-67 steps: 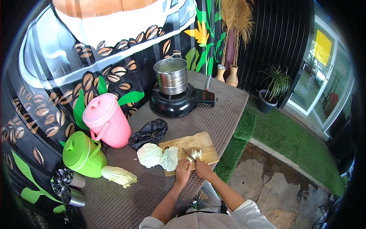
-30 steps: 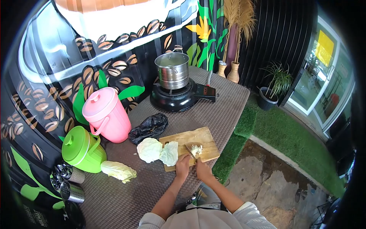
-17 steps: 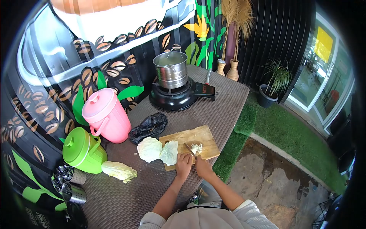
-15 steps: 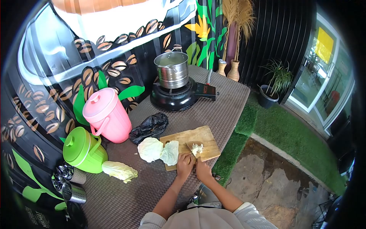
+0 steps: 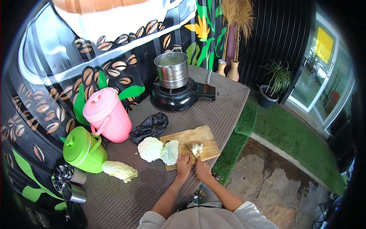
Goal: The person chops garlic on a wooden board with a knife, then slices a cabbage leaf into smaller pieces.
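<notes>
A wooden cutting board (image 5: 209, 145) lies near the table's right edge, with a small heap of shredded cabbage (image 5: 197, 149) on it. My right hand (image 5: 203, 169) is closed on the handle of a knife (image 5: 191, 146), whose blade points away beside the shreds. Just left of it, my left hand (image 5: 184, 163) rests on the board with its fingers curled; whatever lies under them is hidden. A cabbage leaf (image 5: 169, 152) overlaps the board's left side, touching a pale cabbage piece (image 5: 150, 149) on the table.
A steel pot (image 5: 171, 72) stands on a black stove (image 5: 175, 99) at the back. A black plastic bag (image 5: 149, 128), a pink jug (image 5: 110, 116), a green jug (image 5: 84, 150), another cabbage piece (image 5: 119, 171) and metal cutlery holders (image 5: 73, 192) stand or lie leftward.
</notes>
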